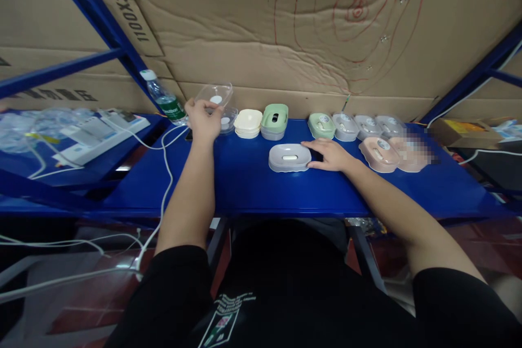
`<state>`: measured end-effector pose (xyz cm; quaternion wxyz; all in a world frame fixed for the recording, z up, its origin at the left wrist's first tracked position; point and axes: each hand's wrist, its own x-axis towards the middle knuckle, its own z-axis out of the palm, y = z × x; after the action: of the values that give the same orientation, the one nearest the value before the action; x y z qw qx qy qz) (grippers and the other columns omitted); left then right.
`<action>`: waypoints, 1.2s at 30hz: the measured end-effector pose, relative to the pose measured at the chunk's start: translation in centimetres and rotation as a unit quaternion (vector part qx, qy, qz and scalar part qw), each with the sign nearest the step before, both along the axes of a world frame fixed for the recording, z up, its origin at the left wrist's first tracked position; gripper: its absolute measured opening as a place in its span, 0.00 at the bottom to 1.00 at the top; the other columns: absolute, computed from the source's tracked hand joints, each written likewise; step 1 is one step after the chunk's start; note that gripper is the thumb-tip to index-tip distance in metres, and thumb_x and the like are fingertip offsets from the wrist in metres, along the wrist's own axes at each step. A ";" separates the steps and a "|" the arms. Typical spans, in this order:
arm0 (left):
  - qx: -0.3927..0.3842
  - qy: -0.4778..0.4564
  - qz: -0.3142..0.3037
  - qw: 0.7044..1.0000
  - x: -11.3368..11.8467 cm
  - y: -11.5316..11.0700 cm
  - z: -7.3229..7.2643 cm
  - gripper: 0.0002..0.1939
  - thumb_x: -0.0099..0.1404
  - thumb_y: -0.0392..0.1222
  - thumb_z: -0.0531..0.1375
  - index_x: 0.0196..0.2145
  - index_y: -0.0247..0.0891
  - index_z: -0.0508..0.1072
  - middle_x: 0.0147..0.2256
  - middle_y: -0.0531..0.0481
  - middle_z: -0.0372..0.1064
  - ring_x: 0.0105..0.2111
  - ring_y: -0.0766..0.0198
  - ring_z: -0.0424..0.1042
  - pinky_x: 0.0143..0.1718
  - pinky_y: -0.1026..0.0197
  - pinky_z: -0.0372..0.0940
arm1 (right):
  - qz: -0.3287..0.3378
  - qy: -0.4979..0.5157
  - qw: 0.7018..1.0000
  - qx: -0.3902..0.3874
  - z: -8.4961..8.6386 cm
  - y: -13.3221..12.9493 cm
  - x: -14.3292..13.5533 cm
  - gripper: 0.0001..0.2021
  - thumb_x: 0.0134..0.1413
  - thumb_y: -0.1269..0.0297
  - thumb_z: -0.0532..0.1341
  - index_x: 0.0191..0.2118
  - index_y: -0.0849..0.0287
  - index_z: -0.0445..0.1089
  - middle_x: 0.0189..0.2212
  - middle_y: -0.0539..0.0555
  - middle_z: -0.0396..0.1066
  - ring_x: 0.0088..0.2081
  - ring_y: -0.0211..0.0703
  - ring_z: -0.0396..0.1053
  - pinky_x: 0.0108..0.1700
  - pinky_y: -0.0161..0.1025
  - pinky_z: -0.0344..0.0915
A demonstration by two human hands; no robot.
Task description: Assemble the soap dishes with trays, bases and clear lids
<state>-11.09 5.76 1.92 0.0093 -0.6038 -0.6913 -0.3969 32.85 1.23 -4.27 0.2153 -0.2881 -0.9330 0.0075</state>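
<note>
At the back left, my left hand [205, 118] grips a clear plastic lid [215, 95] with a white round sticker, tilted above another clear lid [227, 121]. My right hand [328, 154] has its thumb and fingers apart at the right end of a pale grey oval box [289, 156], touching its edge. The box lies on the blue table, with a white piece in its middle. Behind it are a stack of cream trays [248, 122] and a green tray [274, 119] with a black-centred opening, stacked on a greyish one.
Lidded boxes stand at the right: green [321, 126], several grey [346, 126] and pink [379, 154]. A water bottle [166, 100] leans at the back left, near a white cable [167, 160]. Cardboard [244, 38] backs the blue table [285, 196].
</note>
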 end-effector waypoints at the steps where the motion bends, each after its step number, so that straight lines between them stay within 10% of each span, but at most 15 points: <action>1: 0.027 -0.009 0.006 1.000 0.1 0.0 0.2 0.10 0.78 0.47 0.61 0.52 0.41 0.74 0.66 0.35 0.63 0.77 0.38 0.54 0.74 0.32 0.56 | -0.005 0.000 1.000 -0.001 0.0 0.0 0.1 0.47 0.70 0.24 0.55 0.76 0.58 0.68 0.65 0.69 0.79 0.60 0.71 0.80 0.61 0.68 0.77; 7: 0.110 -0.030 -0.026 0.993 2.8 -1.3 1.3 0.17 0.80 0.57 0.60 0.54 0.43 0.73 0.66 0.37 0.70 0.71 0.45 0.68 0.69 0.46 0.64 | -0.038 0.023 0.999 0.003 -0.1 0.1 0.5 0.46 0.72 0.26 0.52 0.81 0.53 0.59 0.65 0.66 0.79 0.62 0.69 0.79 0.63 0.67 0.76; 12: 0.097 -0.054 -0.159 0.981 5.5 -2.8 0.2 0.24 0.83 0.67 0.51 0.53 0.44 0.70 0.45 0.45 0.82 0.51 0.54 0.83 0.56 0.53 0.73 | -0.054 0.059 0.996 0.029 -0.1 0.2 0.6 0.50 0.71 0.26 0.55 0.84 0.53 0.47 0.67 0.68 0.77 0.62 0.71 0.78 0.64 0.70 0.75; 21: -0.030 -0.219 -0.406 0.887 11.5 -5.5 -1.2 0.27 0.80 0.72 0.51 0.40 0.45 0.63 0.31 0.50 0.81 0.20 0.66 0.73 0.25 0.61 0.66 | -0.107 0.137 0.979 0.109 -0.8 0.7 0.9 0.59 0.67 0.32 0.65 0.86 0.49 0.29 0.79 0.72 0.58 0.64 0.77 0.76 0.67 0.77 0.72; 28: -0.146 -0.288 -0.435 0.841 12.7 -5.2 -1.7 0.22 0.82 0.65 0.56 0.47 0.42 0.68 0.28 0.52 0.79 0.14 0.70 0.66 0.17 0.65 0.58 | -0.077 0.077 0.987 0.116 -0.2 0.4 1.0 0.51 0.69 0.36 0.67 0.86 0.49 0.44 0.77 0.69 0.64 0.74 0.78 0.67 0.70 0.76 0.69; 36: -0.152 -0.184 -0.387 0.891 11.6 -5.2 -0.8 0.21 0.81 0.58 0.58 0.58 0.41 0.78 0.33 0.49 0.81 0.18 0.66 0.69 0.23 0.60 0.64 | -0.018 0.050 0.994 0.096 0.0 -0.1 0.7 0.44 0.71 0.31 0.62 0.82 0.46 0.57 0.72 0.63 0.72 0.68 0.70 0.75 0.67 0.68 0.74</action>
<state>0.53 0.54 1.15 -0.3647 -0.7334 -0.4440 -0.3632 33.52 1.15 -4.26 0.2884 -0.2824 -0.9121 -0.0716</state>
